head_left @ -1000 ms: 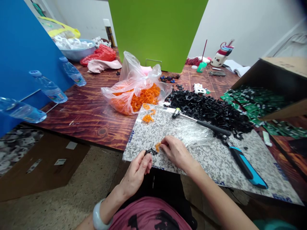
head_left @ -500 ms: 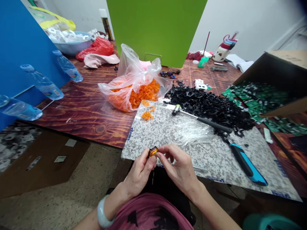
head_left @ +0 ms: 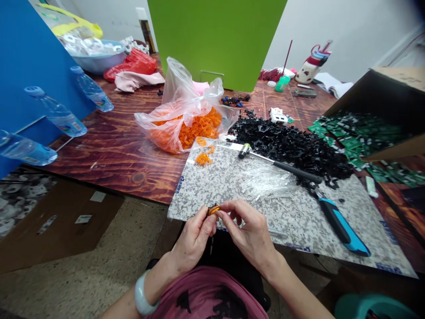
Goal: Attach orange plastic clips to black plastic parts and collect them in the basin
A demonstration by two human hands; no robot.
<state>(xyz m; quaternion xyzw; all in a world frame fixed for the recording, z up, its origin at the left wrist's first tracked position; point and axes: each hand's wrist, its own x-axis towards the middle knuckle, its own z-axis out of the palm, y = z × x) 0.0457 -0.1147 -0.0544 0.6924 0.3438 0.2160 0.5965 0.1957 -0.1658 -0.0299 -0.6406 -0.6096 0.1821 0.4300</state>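
Observation:
Between my fingertips is a small orange and black plastic part (head_left: 213,209), held just past the near edge of the speckled board (head_left: 212,186). My left hand (head_left: 194,235) pinches its left side, closed. From the right, my right hand (head_left: 249,230) grips the same part with thumb and forefinger. Fingers cover much of it. A few loose orange pieces (head_left: 203,158) lie on the board's far left corner. Beyond my right hand are a heap of thin clear strips (head_left: 267,179) and a small hammer (head_left: 282,167). Blue-and-black pliers (head_left: 341,226) lie farther right.
A clear bag of orange parts (head_left: 199,128) stands behind the board, beside a pile of black parts (head_left: 282,141). Green circuit boards (head_left: 352,133) spill from a cardboard box (head_left: 398,97) at right. Several water bottles (head_left: 55,113) lean against a blue panel (head_left: 20,66).
The orange and black part has turned slightly in my fingers, showing less of its black side. Both hands keep their pinch in nearly the same place.

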